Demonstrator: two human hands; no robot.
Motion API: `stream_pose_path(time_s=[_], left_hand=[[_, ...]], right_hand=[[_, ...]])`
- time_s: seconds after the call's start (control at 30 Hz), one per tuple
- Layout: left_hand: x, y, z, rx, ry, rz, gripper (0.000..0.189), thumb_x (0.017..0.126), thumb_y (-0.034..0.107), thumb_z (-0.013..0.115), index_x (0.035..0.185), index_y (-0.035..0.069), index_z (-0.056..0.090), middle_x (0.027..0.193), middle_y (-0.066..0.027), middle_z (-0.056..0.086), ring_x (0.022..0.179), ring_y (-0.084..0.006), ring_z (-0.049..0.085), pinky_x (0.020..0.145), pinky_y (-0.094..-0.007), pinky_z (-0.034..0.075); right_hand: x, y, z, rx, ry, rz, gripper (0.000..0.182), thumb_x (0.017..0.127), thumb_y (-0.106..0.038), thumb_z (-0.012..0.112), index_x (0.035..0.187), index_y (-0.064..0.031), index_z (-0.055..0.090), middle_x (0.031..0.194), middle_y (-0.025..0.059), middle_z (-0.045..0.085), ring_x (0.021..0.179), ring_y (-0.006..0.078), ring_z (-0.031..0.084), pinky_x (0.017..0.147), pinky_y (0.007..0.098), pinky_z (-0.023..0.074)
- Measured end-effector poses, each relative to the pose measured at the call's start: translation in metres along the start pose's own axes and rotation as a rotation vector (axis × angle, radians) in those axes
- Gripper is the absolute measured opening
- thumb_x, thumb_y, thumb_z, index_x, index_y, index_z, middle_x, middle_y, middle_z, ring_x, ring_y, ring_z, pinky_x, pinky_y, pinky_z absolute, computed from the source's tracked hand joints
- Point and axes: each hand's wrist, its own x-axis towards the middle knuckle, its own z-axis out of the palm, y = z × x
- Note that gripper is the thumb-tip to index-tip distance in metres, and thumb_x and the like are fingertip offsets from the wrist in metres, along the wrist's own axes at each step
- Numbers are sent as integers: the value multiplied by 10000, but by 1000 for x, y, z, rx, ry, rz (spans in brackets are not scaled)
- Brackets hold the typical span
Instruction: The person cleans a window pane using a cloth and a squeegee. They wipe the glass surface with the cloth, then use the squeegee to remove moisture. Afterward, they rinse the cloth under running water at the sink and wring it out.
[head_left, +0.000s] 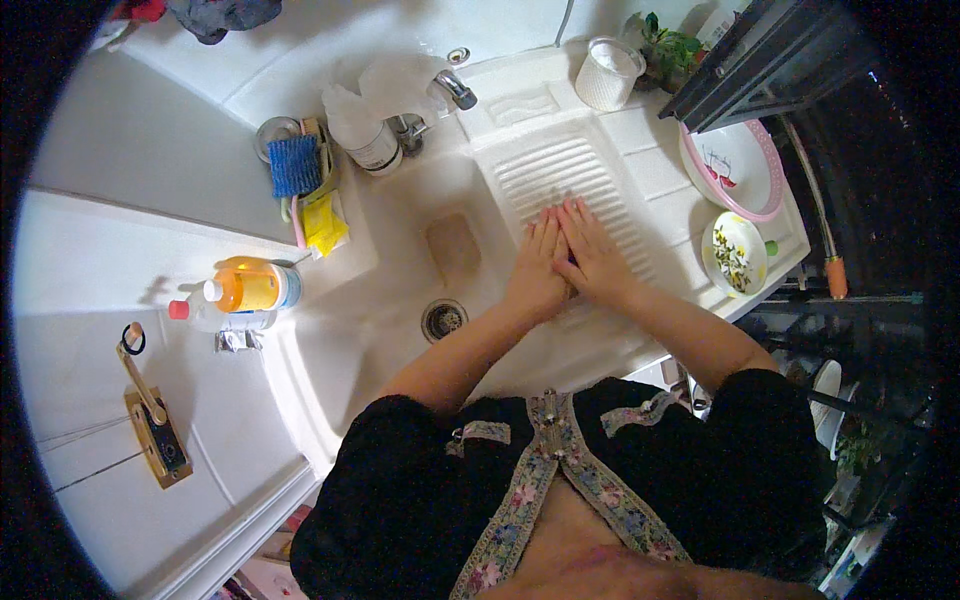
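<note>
My left hand (540, 262) and my right hand (596, 259) lie side by side, fingers forward, on the ribbed washboard (559, 169) of a white laundry sink. Their fingertips touch or nearly touch. A small dark patch (573, 258) shows in the gap between them; whether it is an object or shadow I cannot tell. The palms are hidden. To the left is the sink basin (375, 277), with a metal drain strainer (445, 321) at its bottom. A chrome faucet (456, 91) points over the back of the sink.
At the back left stand a white bottle (373, 146), a blue scrubbing cloth (294, 165) and a yellow cloth (324, 225). Orange liquid fills a bottle (247, 285) on the left edge. Rightward are a white canister (609, 75), a pink-rimmed basin (739, 169) and a bowl with leafy bits (731, 259).
</note>
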Motion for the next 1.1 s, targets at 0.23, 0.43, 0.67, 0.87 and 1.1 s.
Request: stream_pose_path(time_s=[0.23, 0.43, 0.67, 0.87, 1.1], left_hand=[[93, -57, -17, 202, 105, -272, 678, 997, 319, 468, 1585, 42, 275, 1661, -199, 208, 1552, -390, 111, 1249, -536, 32], [14, -21, -6, 134, -20, 10, 653, 963, 272, 559, 1535, 28, 358, 1575, -200, 377, 1511, -384, 251, 1230, -548, 157], [34, -8, -19, -1189, 243, -286, 519, 1016, 164, 515, 1497, 4, 404, 1482, -184, 489, 1365, -273, 486, 1124, -338, 379], [56, 4, -72, -1849, 683, -400, 575, 1027, 258, 384, 1559, 51, 319, 1436, -106, 523, 1319, -257, 498, 1135, -354, 369], [37, -39, -55, -1823, 778, -694, 548, 1082, 512, 361, 1309, 57, 565, 1270, -87, 630, 1179, -235, 594, 1035, -355, 454]], right_hand=[[125, 29, 18, -122, 143, 309, 772, 1001, -540, 442, 1537, 8, 349, 1624, 229, 284, 1523, 418, 201, 1240, 513, 156], [24, 20, 2, -35, -5, 15, 755, 985, -521, 507, 1495, 28, 419, 1588, 285, 317, 1509, 440, 227, 1233, 502, 185], [62, -1, 28, 1094, 208, 351, 603, 1036, -348, 571, 1520, -34, 394, 1487, 199, 488, 1381, 320, 469, 1120, 415, 404], [107, -78, 8, 1692, 372, 272, 474, 1003, -174, 648, 1441, -56, 509, 1345, 104, 602, 1196, 192, 600, 1020, 337, 496], [121, -107, 21, 1744, 266, 415, 333, 1002, -157, 651, 1307, -30, 609, 1092, 61, 668, 945, 136, 625, 875, 295, 537]])
